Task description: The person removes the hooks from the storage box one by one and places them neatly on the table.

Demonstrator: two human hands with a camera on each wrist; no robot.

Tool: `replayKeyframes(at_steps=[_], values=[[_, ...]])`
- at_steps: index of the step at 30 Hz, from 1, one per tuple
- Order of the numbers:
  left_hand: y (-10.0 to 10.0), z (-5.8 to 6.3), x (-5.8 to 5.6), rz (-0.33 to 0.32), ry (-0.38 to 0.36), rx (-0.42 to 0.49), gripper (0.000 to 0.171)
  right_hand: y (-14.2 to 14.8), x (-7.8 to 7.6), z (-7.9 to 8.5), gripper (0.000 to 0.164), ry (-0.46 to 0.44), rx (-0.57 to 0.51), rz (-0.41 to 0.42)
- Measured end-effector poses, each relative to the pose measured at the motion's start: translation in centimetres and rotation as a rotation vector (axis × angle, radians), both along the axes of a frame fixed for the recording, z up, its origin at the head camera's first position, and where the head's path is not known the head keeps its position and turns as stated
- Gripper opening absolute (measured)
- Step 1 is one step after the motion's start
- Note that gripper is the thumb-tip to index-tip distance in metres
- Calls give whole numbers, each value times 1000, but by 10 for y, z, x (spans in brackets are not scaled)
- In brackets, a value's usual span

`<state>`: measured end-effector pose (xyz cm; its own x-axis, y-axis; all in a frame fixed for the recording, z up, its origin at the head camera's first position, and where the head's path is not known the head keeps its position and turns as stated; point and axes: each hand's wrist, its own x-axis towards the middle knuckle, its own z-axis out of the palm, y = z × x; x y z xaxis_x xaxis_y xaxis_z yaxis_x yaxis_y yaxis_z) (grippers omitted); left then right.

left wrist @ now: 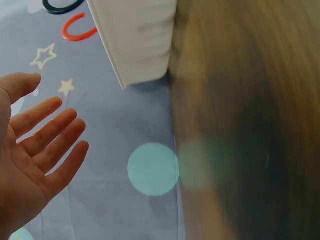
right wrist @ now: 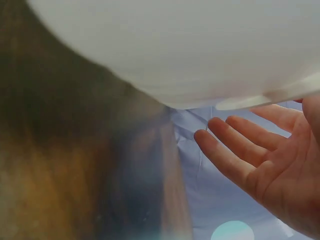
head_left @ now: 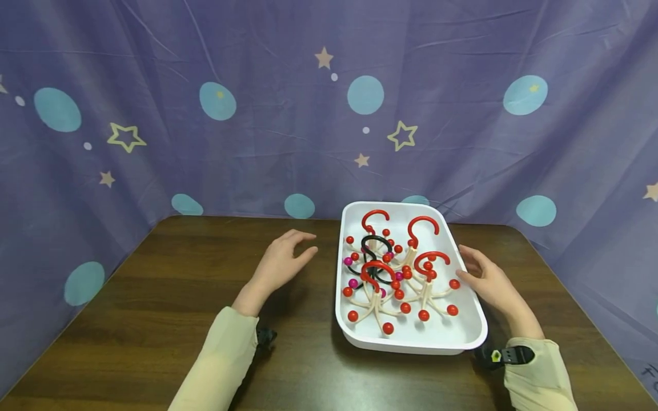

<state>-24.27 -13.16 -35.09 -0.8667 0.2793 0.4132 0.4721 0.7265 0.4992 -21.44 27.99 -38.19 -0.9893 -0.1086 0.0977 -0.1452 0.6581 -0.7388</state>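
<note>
In the head view a white plastic tray [head_left: 411,342] stands on the table, holding several hook-topped gadgets with splayed prongs tipped by small balls. Most have a red hook [head_left: 424,219], cream prongs and red balls; one has a black hook [head_left: 377,237], black prongs and magenta balls. My left hand [head_left: 280,261] hovers left of the tray, apart from it, with nothing in it; its fingers are spread in the left wrist view. My right hand [head_left: 490,285] is at the tray's right side, thumb right at the rim. In the right wrist view its fingers [right wrist: 235,145] extend loosely below the rim.
The brown wooden table [head_left: 154,308] stretches out on both sides of the tray. Behind it hangs a purple curtain [head_left: 277,142] with stars and blue dots. A dark strap with a buckle [head_left: 516,355] circles the right sleeve.
</note>
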Motion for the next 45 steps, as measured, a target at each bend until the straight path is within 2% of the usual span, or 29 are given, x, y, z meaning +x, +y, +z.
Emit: replayKeyframes(at_steps=[4,10,18,27,30,38,45], values=[[8,-4,1,-37,17,59,30,1,1,-3,60,-32,-7,-14],[23,-5,4,-103,14,75,29,1,-1,-7,57,-29,-46,-5],[46,-4,9,-238,-59,79,29,2,-2,-13,55,-18,-112,29],[71,4,16,-364,-131,112,34,3,-4,-16,57,-61,-154,31],[78,4,17,-400,-135,122,31,3,-4,-16,58,-81,-171,30],[87,5,20,-427,-64,62,21,4,-5,-16,58,-100,-193,28],[90,5,22,-406,-45,58,20,4,-5,-19,58,-112,-200,14]])
